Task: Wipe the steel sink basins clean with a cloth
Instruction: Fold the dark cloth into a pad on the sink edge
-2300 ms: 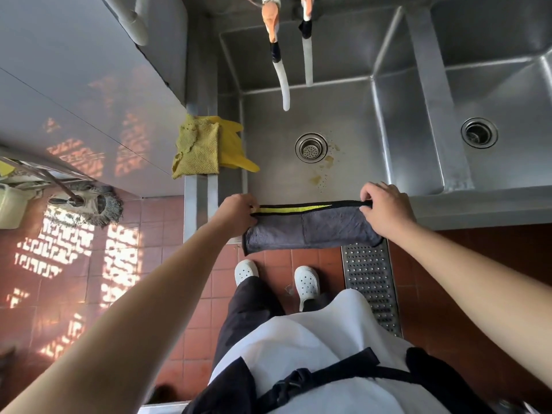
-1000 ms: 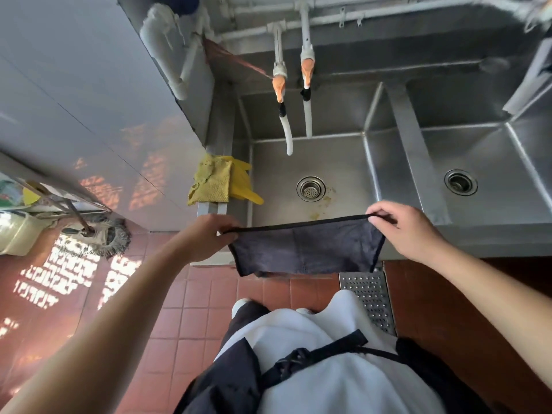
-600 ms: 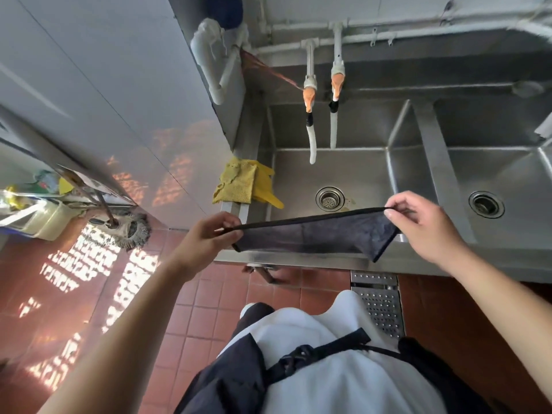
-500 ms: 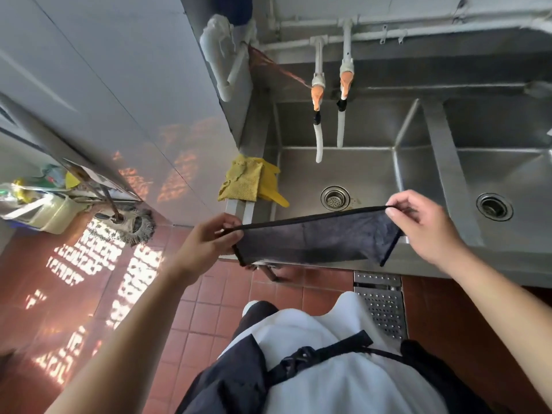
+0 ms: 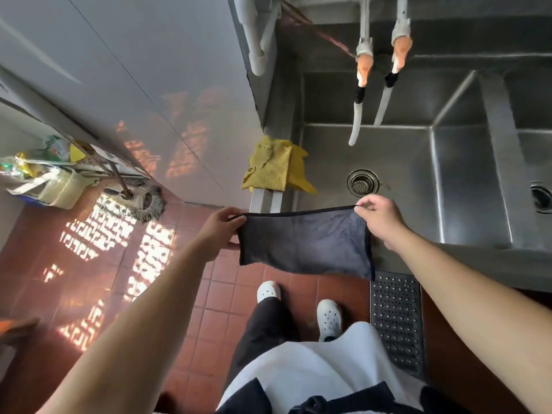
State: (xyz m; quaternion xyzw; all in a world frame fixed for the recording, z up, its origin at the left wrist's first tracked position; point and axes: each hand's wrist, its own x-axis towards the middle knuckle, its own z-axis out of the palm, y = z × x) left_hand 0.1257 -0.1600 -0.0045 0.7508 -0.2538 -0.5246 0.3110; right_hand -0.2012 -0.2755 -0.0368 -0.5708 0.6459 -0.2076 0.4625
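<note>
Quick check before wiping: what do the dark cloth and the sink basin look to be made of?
Dark cloth: soft fabric, probably microfibre; matte grey with a black stitched edge, hanging limp between the left hand and right hand. Sink basin: stainless steel by the look, brushed grey, with dull reflections and folded seams.

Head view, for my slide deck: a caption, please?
Both hands, left and right, stretch a dark cloth before the steel sink.
</note>
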